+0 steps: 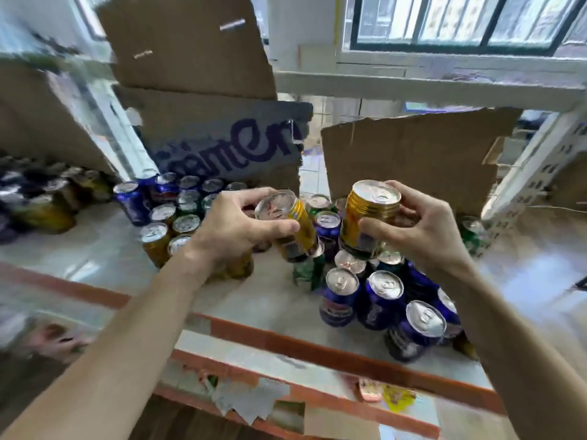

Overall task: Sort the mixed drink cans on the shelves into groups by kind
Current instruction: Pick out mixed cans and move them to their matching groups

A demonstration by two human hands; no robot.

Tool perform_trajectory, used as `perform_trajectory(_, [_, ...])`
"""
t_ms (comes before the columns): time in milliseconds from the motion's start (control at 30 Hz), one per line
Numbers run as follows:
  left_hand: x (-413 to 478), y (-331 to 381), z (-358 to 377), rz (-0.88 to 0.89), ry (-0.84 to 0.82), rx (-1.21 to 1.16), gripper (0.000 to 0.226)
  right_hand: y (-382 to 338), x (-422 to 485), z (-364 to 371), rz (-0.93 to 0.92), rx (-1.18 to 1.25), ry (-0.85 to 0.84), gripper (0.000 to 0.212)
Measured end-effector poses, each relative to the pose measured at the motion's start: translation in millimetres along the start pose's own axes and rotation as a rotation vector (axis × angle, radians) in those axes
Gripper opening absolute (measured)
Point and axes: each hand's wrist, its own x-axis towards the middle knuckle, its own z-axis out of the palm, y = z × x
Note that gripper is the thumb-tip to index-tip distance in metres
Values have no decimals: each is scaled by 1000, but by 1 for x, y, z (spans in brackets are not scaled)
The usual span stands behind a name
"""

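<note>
head view: the left hand (241,231) was clamped round one tilted gold can (293,231), the right hand (424,231) round a second gold can (368,214), both held above the shelf (254,300). three blue cans (381,301) were counted at the shelf's front right; cans further back were too blurred to count.

Two gold ones are lifted up, mid-frame. The left gold can (295,227) is gripped by the left hand (235,230) and leans over, with its silver top pointing up and left. The right gold can (370,217) sits nearly upright in the right hand (425,227), top showing. Lower right, a bunch of blue cans (381,300) stand packed tight. A green can (309,269) stands just left of that bunch. More gold cans (155,241) stand centre left, with mixed blue and green cans (190,198) behind them. Far left is a blurry cluster of gold and dark cans (47,198).
</note>
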Motion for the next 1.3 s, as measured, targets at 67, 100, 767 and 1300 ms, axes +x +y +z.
perform_trajectory(67, [-15,-16,-37,8,16,53,71,-15,-4,37,0,-3,-34,62])
perform_trajectory(100, [-22,-25,-56,2,33,78,74,-21,-5,56,-2,-9,-54,61])
perform_trajectory(767, [-125,-139,-312,-53,258,210,71,-111,-29,334,-51,20,-251,81])
perform_trajectory(1300, [-77,-177,-393,-172,392,221,43,-115,55,452,-86,98,-449,75])
